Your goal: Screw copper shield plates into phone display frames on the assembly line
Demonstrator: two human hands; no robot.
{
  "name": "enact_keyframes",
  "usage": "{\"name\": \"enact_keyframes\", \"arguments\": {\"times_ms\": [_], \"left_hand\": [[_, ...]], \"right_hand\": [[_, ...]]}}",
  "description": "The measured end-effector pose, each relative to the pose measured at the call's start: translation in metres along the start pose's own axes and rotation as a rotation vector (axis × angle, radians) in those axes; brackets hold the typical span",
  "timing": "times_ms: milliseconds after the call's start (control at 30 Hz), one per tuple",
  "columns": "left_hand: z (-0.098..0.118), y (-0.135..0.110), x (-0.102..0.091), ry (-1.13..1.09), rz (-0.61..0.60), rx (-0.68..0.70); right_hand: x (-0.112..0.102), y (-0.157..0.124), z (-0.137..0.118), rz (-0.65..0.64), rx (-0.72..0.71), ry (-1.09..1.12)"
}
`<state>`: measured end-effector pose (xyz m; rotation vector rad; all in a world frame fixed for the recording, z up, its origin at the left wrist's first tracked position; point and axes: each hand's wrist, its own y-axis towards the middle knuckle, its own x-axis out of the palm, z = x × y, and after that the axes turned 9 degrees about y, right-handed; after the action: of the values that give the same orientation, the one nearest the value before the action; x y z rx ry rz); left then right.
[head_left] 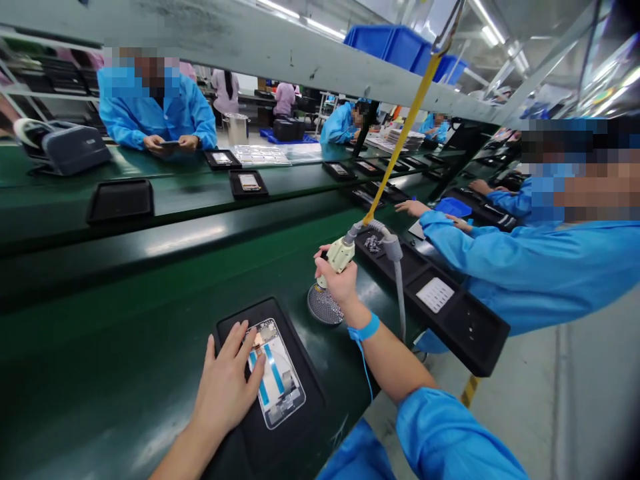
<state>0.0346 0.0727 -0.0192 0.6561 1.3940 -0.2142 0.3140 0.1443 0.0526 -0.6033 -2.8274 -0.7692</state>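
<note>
Left hand (225,383) spread on an opened phone (283,380), right hand (343,283) around a corded tool (342,253)

The phone lay in a black tray (303,360) on the green surface (125,333), its inside facing up with two blue strips (274,368) showing. The left hand lay flat with its fingers apart, covering part of the phone's left edge. The right hand, well apart from it, was closed about the pale tool, whose lower end stood at a round dish (325,308) of small shiny beads; whether it touched them could not be told. A blue band (365,328) circled the right wrist.

A yellow strap (400,143) slanted down to the top of the tool and crossed the view. A grey cable (399,287) looped over and hung beside the right forearm, partly in front of a long black parts tray (420,277) holding small metal pieces (373,244) and a white slotted sheet (435,295). Close beyond that, a co-worker in blue (505,260) leaned in from the right.

Across the line were a second black tray (120,200), a tape dispenser (75,148) and a seated person (155,110) holding a flat device (170,143). Overhead, a grey beam (250,50) cut across, with blue bins (390,47) above it.
</note>
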Motion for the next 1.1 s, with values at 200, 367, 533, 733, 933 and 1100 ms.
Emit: {"name": "enact_keyframes", "arguments": {"times_ms": [200,367,533,733,933,1100], "left_hand": [[-0.001,0.000,-0.001,0.056,-0.001,0.022],[-0.001,0.002,-0.004,0.076,-0.026,0.025],[0.001,0.003,-0.006,0.118,0.005,0.034],[0.004,0.004,-0.007,0.149,-0.008,0.031],[0.004,0.001,-0.006,0.112,-0.031,0.012],[0.004,-0.001,-0.005,0.069,-0.048,-0.001]], "right_hand": [[-0.006,0.002,0.015,0.029,-0.048,-0.035],[-0.004,0.004,0.021,0.034,-0.063,-0.059],[-0.004,0.005,0.022,0.047,-0.065,-0.065],[-0.004,0.004,0.024,0.041,-0.048,-0.078],[-0.005,0.004,0.027,0.062,-0.050,-0.109],[-0.005,0.005,0.026,0.065,-0.054,-0.103]]}}
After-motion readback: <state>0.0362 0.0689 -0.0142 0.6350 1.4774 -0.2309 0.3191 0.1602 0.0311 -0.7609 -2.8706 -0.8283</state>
